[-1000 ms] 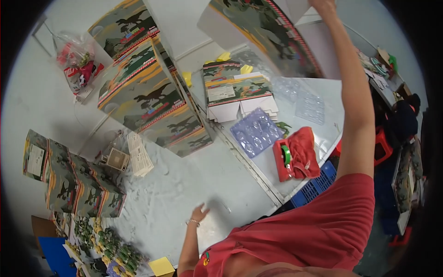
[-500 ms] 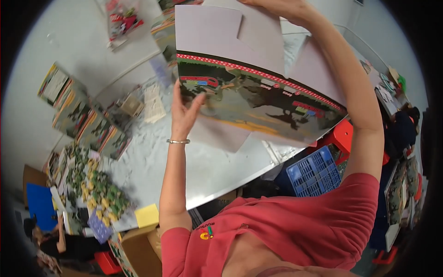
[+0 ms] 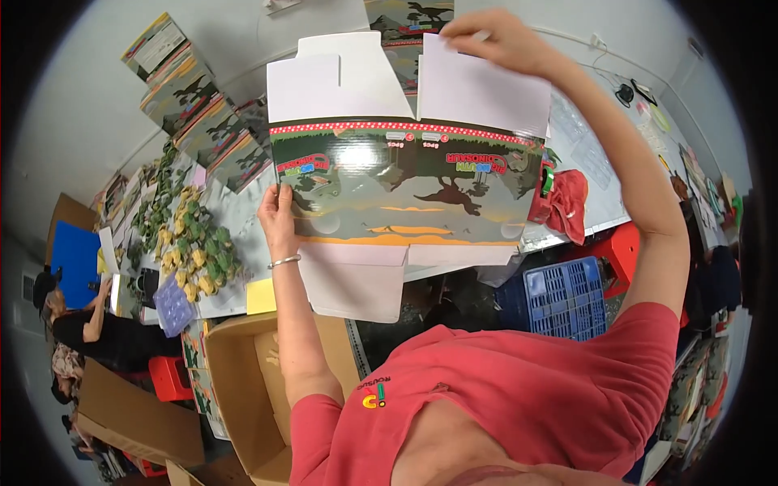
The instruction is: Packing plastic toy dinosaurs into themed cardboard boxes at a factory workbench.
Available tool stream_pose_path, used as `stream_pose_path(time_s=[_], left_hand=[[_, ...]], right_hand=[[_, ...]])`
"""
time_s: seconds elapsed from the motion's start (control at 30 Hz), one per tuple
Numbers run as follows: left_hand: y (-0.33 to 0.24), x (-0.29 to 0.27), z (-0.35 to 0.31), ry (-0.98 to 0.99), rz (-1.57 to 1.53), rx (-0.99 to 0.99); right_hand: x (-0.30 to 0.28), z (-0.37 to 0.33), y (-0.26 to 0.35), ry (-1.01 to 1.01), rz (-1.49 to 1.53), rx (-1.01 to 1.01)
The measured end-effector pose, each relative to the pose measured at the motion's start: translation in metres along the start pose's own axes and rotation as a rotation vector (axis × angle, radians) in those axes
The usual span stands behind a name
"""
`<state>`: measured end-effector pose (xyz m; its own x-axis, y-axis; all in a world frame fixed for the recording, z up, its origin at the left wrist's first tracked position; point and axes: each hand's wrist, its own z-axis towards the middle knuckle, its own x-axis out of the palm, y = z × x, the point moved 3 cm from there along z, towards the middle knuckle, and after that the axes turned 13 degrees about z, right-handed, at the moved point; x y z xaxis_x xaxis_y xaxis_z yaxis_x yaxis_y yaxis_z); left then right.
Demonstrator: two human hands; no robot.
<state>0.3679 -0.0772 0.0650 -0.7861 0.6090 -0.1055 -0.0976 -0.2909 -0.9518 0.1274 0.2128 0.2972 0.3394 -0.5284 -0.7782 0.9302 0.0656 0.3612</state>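
Printed carton (image 3: 373, 182) is held up with its dinosaur panel facing the wearer, left of the blue crate (image 3: 565, 300) and farther from the body. Its pale upper flaps, a left flap (image 3: 304, 89) and a right flap (image 3: 486, 89), stand spread, while a lower flap (image 3: 352, 283) hangs toward the body, left of the crate.

The left hand (image 3: 279, 219) pinches the carton's near-left edge, thumb on the printed face. The right hand (image 3: 498, 44), beyond the crate, has its fingers bent at the right flap's top; whether they grip it or only hover cannot be told.

The step in hand looks to be turning or steadying the carton with its flaps unfolded. Folding those flaps would call for a firm left pinch and the right fingers laid squarely on the card.

A red cloth (image 3: 565, 212) lies just beyond the crate; a brown box (image 3: 243, 381) stands well to the crate's left, and yellow-green toys (image 3: 190, 251) lie farther left.
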Motion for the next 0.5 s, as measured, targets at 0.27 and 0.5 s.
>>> stream_pose_path(time_s=[0.27,0.5], left_hand=[[-0.012,0.000,-0.025,-0.034,-0.020,0.020],[-0.012,0.003,-0.050,0.002,-0.043,-0.018]], right_hand=[[0.111,-0.001,0.000,-0.062,-0.283,-0.187],[0.140,-0.015,-0.022,0.229,0.049,0.202]])
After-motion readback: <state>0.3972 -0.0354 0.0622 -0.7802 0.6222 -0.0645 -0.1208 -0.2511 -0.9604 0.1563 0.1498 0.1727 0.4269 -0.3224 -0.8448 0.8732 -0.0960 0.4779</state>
